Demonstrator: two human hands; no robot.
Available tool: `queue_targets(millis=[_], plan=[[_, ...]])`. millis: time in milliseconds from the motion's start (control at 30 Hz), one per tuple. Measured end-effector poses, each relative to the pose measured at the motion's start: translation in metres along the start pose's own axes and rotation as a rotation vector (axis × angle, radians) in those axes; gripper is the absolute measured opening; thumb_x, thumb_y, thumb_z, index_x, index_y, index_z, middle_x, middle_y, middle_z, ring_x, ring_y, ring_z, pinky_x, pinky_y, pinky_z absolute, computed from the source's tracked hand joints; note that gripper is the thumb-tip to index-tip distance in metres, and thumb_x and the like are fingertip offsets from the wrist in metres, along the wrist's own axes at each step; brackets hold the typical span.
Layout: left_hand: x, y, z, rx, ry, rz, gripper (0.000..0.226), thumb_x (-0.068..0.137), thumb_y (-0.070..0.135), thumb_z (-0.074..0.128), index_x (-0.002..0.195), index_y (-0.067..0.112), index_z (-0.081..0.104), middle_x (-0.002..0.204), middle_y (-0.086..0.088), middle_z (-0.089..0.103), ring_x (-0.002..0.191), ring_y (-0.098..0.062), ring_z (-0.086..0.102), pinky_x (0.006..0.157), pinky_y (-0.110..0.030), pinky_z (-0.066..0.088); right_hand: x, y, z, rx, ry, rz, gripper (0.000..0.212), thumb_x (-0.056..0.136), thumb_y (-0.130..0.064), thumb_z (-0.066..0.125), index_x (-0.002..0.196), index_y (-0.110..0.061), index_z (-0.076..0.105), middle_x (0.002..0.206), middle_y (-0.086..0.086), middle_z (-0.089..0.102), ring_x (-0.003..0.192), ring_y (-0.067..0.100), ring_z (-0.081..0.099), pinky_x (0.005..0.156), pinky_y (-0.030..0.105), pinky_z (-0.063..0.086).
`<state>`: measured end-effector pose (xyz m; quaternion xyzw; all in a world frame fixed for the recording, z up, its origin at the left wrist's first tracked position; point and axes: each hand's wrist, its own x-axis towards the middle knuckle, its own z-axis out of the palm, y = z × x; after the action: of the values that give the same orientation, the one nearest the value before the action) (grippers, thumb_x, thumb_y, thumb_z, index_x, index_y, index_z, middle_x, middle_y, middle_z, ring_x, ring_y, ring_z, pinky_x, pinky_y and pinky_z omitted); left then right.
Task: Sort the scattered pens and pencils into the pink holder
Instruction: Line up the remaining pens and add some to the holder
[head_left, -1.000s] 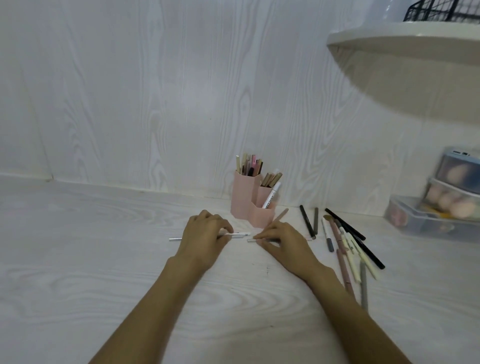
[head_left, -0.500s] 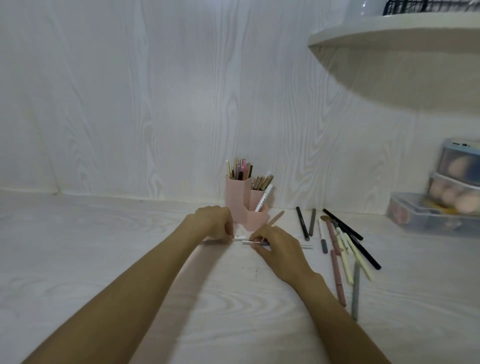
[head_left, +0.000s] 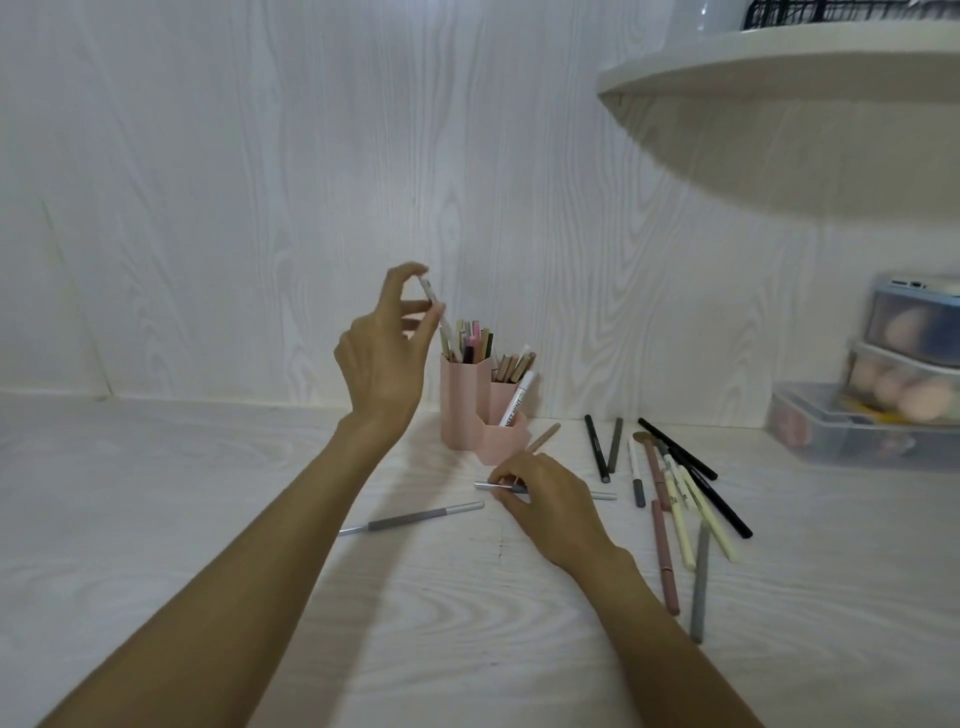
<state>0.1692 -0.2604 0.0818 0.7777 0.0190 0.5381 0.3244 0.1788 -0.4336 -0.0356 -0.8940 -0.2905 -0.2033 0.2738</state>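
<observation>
The pink holder (head_left: 460, 410) stands by the back wall, with several pens and pencils upright in its compartments. My left hand (head_left: 387, 348) is raised just left of it and pinches a light pen (head_left: 435, 301) whose lower end dips into the tall compartment. My right hand (head_left: 545, 493) rests on the table in front of the holder, fingers closed on a silver pen (head_left: 488, 485) lying flat. A grey pen (head_left: 410, 518) lies loose to the left of that hand. Several more pens and pencils (head_left: 675, 493) are scattered to the right.
Stacked clear plastic boxes (head_left: 883, 415) with sponges stand at the right by the wall. A white rounded shelf (head_left: 779, 67) with a black wire basket overhangs the upper right. The white wood-grain wall runs close behind the holder.
My left hand has risen from the table with a light pen and brought it over the holder's tall compartment. A grey pen now lies uncovered on the table. My right hand stays on the silver pen.
</observation>
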Motion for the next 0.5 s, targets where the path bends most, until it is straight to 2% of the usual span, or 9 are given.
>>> queue_targets(millis=[100,200,267,333,367,433,500], plan=[[-0.010,-0.018,0.018,0.191,-0.152,0.068,0.029,0.094,0.036,0.055,0.122,0.029,0.055,0.098,0.005,0.075,0.085,-0.020,0.071,0.062,-0.025,0.039,0.001,0.001,0.000,-0.008,0.005,0.008,0.012,0.090,-0.026,0.057,0.099,-0.022,0.065,0.094,-0.006,0.064,0.088,0.009,0.054,0.076,0.024,0.044],[-0.016,-0.033,0.027,0.345,-0.280,0.174,0.037,0.099,0.033,0.046,0.135,0.028,0.049,0.108,-0.002,0.071,0.100,-0.027,0.063,0.062,-0.031,0.041,0.001,0.001,0.000,-0.018,0.006,0.002,0.012,0.091,-0.026,0.057,0.099,-0.021,0.065,0.094,-0.005,0.064,0.089,0.010,0.055,0.074,0.024,0.043],[-0.018,-0.042,0.027,0.392,-0.377,0.230,0.038,0.099,0.033,0.042,0.136,0.024,0.049,0.127,-0.006,0.061,0.123,-0.030,0.048,0.078,-0.040,0.045,0.001,0.001,0.000,-0.016,0.001,0.001,0.012,0.090,-0.026,0.058,0.098,-0.021,0.066,0.094,-0.005,0.064,0.089,0.010,0.055,0.074,0.023,0.043],[-0.020,-0.054,0.024,0.503,-0.544,0.314,0.040,0.099,0.034,0.040,0.138,0.026,0.047,0.146,-0.006,0.043,0.137,-0.030,0.031,0.101,-0.045,0.035,0.001,0.002,0.000,-0.021,-0.001,0.008,0.012,0.090,-0.026,0.058,0.099,-0.021,0.066,0.094,-0.005,0.064,0.089,0.010,0.055,0.073,0.022,0.042],[-0.023,-0.058,0.020,0.525,-0.606,0.314,0.042,0.099,0.035,0.040,0.141,0.027,0.043,0.151,-0.004,0.037,0.140,-0.029,0.027,0.106,-0.044,0.031,0.001,0.002,0.000,-0.025,0.000,0.015,0.013,0.090,-0.026,0.058,0.099,-0.021,0.065,0.094,-0.005,0.064,0.089,0.010,0.055,0.073,0.022,0.042],[-0.034,-0.066,0.008,0.451,-0.565,0.199,0.044,0.098,0.037,0.043,0.140,0.024,0.043,0.148,-0.003,0.039,0.137,-0.026,0.030,0.104,-0.042,0.033,0.001,0.002,0.001,-0.036,0.002,0.022,0.013,0.091,-0.026,0.057,0.100,-0.021,0.065,0.095,-0.005,0.064,0.090,0.010,0.055,0.073,0.020,0.040],[-0.049,-0.069,-0.009,0.289,-0.508,0.050,0.039,0.092,0.046,0.051,0.123,0.022,0.057,0.130,0.002,0.054,0.120,-0.021,0.046,0.092,-0.038,0.040,0.001,0.003,0.001,-0.044,0.030,0.021,0.014,0.090,-0.025,0.058,0.101,-0.021,0.066,0.096,-0.003,0.065,0.090,0.012,0.055,0.074,0.022,0.042]])
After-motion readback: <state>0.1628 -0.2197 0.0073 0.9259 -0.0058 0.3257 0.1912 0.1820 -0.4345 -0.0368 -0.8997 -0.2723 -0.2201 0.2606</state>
